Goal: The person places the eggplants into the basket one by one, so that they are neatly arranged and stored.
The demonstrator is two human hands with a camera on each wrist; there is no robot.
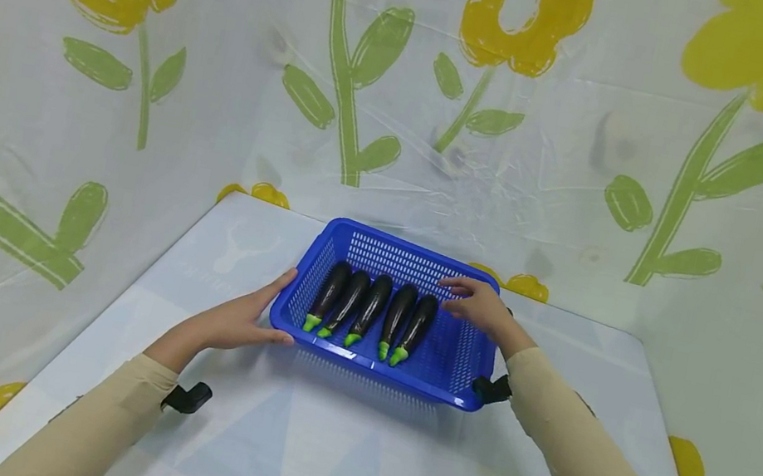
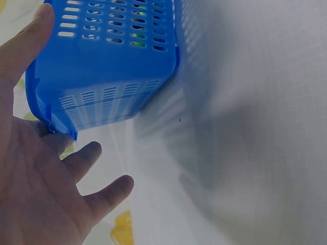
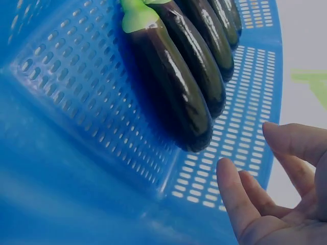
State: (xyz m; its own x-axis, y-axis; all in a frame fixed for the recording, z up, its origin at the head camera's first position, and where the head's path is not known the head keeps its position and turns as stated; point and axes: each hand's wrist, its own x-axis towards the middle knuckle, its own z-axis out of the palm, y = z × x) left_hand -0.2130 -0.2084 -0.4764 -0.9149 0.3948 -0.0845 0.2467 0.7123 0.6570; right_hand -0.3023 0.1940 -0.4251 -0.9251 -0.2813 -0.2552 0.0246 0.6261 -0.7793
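A blue plastic basket (image 1: 443, 345) with slotted walls stands on the table. Inside, several dark eggplants (image 1: 371, 310) with green stem ends lie side by side toward its left, stems to the front. My left hand (image 1: 233, 321) spreads across the basket's left front corner, thumb on one side and fingers along the other. In the left wrist view, this hand (image 2: 38, 189) has extended fingers by the basket's rim. Over the basket's right part hovers my right hand (image 1: 483, 307), fingers loosely bent and apart, holding nothing. The rightmost eggplant (image 3: 171, 87) lies nearest to its fingertips.
A pale patterned cloth (image 1: 241, 442) covers the table. Curtains (image 1: 556, 191) printed with yellow flowers and green leaves hang close behind it and at both sides. Black straps with small mounts (image 1: 188, 398) sit at the wrists.
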